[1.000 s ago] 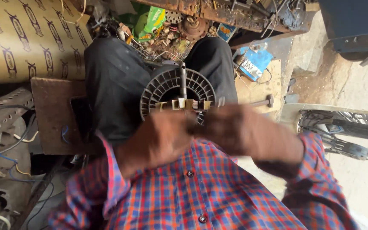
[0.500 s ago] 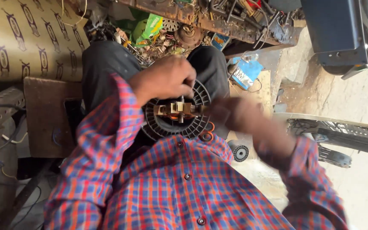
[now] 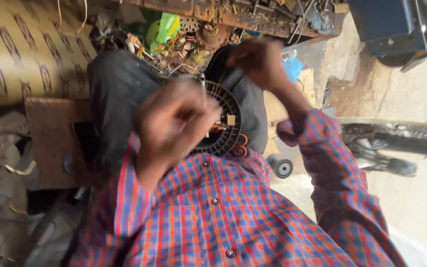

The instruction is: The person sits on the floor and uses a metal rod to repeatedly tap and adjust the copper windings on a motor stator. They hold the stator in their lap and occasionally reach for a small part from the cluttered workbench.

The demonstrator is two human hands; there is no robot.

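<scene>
Cluttered workshop ground is seen from above, with a patterned yellow sheet (image 3: 21,54) at the upper left and a rusty metal ledge (image 3: 253,15) strewn with small parts along the top. On the lap of the person, between dark trouser legs (image 3: 119,94), a round black slotted fan wheel (image 3: 226,123) is held, with a small brass-coloured fitting (image 3: 229,119) at its centre and orange wire (image 3: 242,144) showing at its lower edge. The left hand (image 3: 174,121) is closed into a loose fist over the left part of the wheel; it is blurred, so what its grip encloses cannot be told. The right hand (image 3: 260,62) is raised above the wheel's upper rim, its grip pinched around a thin grey rod-like tool (image 3: 233,78) that slants down towards the wheel. Both wrists are covered by the sleeves of a red and blue checked shirt (image 3: 223,217). Just right of the shirt a small black ribbed wheel (image 3: 280,165) lies on the ground, and a brown board (image 3: 50,138) is seen left of the trousers.
</scene>
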